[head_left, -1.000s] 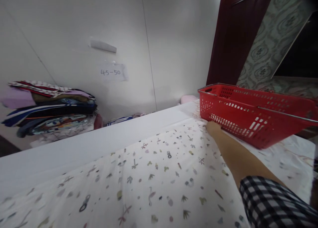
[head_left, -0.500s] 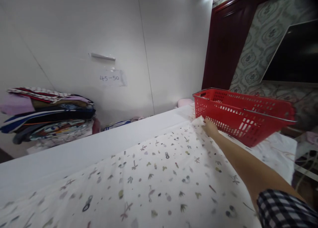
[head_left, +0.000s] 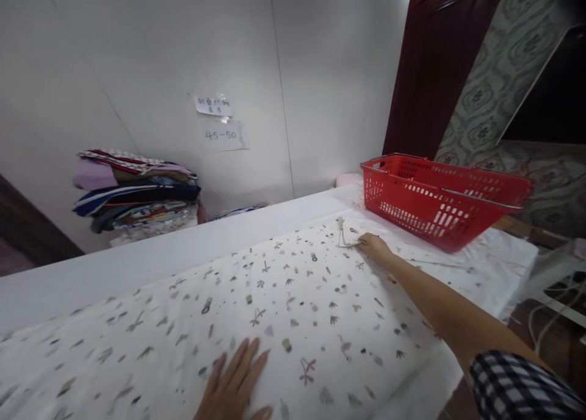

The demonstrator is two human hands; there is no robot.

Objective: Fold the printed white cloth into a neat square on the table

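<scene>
A large white cloth (head_left: 284, 310) printed with small plant-like figures is spread over the white table (head_left: 137, 267). My left hand (head_left: 235, 383) lies flat on it near the bottom of the view, fingers spread. At the far right part of the cloth, my right hand (head_left: 376, 249) pinches its edge, where a corner is turned back and shows a small fold. The right arm reaches across the cloth from the lower right, in a checked sleeve (head_left: 517, 383).
A red plastic basket (head_left: 412, 200) with metal handles stands just beyond my right hand. Folded clothes (head_left: 141, 194) are stacked by the white wall at the left. Paper labels (head_left: 224, 135) hang on the wall. Cables (head_left: 547, 322) run beside the table at the right.
My left hand has come into view and rests on the cloth. My right hand has drawn the cloth's edge back from the basket, turning the corner over. The view has shifted left.
</scene>
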